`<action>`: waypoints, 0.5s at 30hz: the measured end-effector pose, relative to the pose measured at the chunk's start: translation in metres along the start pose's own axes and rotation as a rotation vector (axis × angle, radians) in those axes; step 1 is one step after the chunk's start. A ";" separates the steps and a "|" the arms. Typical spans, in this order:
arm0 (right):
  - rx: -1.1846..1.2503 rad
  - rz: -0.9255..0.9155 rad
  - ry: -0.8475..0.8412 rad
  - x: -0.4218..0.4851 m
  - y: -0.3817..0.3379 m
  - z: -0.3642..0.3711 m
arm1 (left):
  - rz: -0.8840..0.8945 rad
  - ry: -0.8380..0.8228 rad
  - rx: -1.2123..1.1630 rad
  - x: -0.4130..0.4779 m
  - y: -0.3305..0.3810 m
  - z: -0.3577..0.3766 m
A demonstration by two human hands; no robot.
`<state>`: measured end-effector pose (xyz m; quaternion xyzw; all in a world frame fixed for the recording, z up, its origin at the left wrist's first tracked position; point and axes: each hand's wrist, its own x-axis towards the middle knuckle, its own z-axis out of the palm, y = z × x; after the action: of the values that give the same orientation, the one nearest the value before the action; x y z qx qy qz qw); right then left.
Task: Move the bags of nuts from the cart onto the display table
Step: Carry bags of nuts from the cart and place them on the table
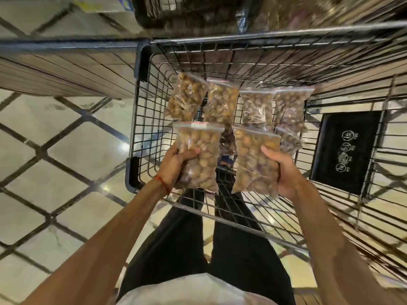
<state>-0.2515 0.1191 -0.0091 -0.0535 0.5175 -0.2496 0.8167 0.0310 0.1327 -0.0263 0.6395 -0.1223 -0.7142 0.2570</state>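
Two clear zip bags of nuts are held up over the wire cart [135, 111], one in each hand. The left hand [176, 166] grips the near-left bag [199, 150] at its lower left side, with the thumb curled across the front and the fingers hidden behind; a red thread [162, 183] circles that wrist. The right hand [285, 172] grips the near-right bag [253, 159] along its right edge, with the thumb laid on the front and the fingers behind. Both held bags stand upright, side by side, with a gap between them. Beyond the hands a row of four bags lies in the cart: the outer left bag [187, 97] and inner left bag [221, 104] past the left hand, the inner right bag [256, 106] and outer right bag [288, 108] past the right hand. A fifth bag [289, 140] shows just beyond the right thumb, partly hidden by the near-right bag. To the right of the right hand a black panel [345, 150] with white symbols sits against the cart's wires. Far to the left beyond the left hand, outside the cart, runs a slatted wooden surface [66, 69]. Tiled floor [66, 150] shows beneath the left hand.
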 end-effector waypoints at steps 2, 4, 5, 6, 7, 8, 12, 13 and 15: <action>-0.030 0.019 -0.018 -0.012 0.006 -0.001 | 0.030 -0.059 -0.034 -0.016 0.009 -0.001; -0.035 0.042 -0.008 -0.025 0.013 0.003 | 0.057 -0.117 -0.071 -0.031 0.018 -0.004; -0.028 0.047 -0.020 -0.032 0.016 0.007 | 0.068 -0.146 -0.068 -0.038 0.022 -0.006; 0.002 0.052 -0.025 -0.038 0.021 0.011 | 0.086 -0.177 -0.052 -0.046 0.026 -0.007; 0.045 0.060 -0.023 -0.045 0.024 0.017 | 0.109 -0.203 -0.031 -0.053 0.029 -0.010; 0.102 0.058 -0.027 -0.053 0.028 0.023 | 0.125 -0.219 -0.010 -0.061 0.033 -0.012; 0.214 -0.050 -0.130 -0.090 0.034 0.055 | 0.134 -0.212 0.059 -0.089 0.046 -0.015; 0.220 -0.076 -0.141 -0.100 0.035 0.063 | 0.148 -0.199 0.077 -0.095 0.048 -0.015; 0.239 -0.131 -0.123 -0.116 0.037 0.073 | 0.194 -0.183 0.094 -0.109 0.050 -0.016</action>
<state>-0.2143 0.1927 0.1064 -0.0048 0.4284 -0.3584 0.8294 0.0631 0.1503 0.0895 0.5683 -0.2397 -0.7347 0.2824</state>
